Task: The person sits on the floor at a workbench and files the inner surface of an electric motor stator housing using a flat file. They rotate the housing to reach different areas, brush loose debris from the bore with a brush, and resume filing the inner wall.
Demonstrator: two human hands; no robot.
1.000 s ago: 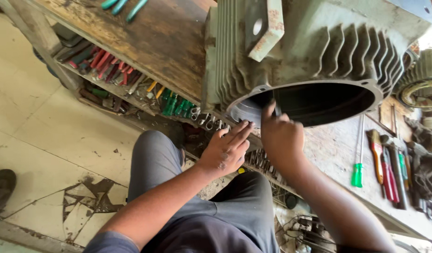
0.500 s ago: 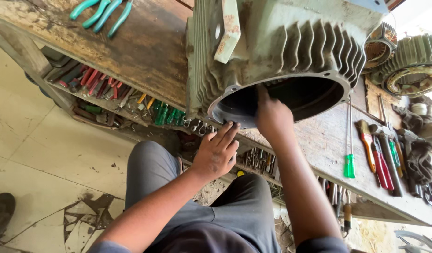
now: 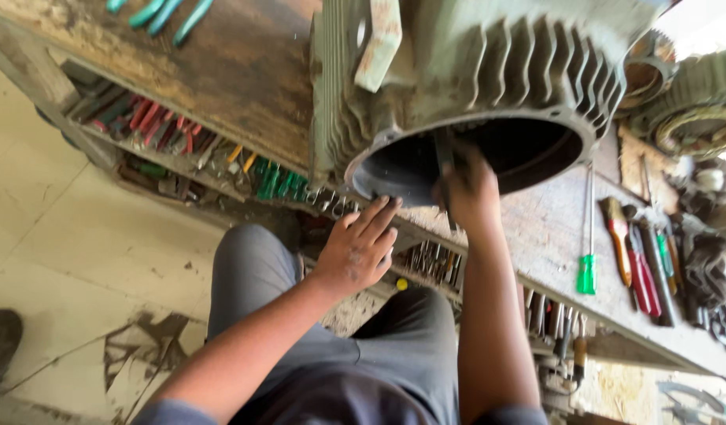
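We note left hand point(image 3: 359, 250) open on motor housing point(image 3: 489, 86) rim; right hand point(image 3: 473, 193) grips dark tool point(image 3: 445, 169) inside. Risk: tool slips, knuckles strike rim.

Left hand point(image 3: 359, 248) spread flat, fingers extended forward; right hand point(image 3: 469, 189) raised, fingers curled closed.

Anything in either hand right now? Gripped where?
Right hand grips a thin dark tool near its lower end, at the motor housing opening. Left hand holds nothing, fingertips at the rim.
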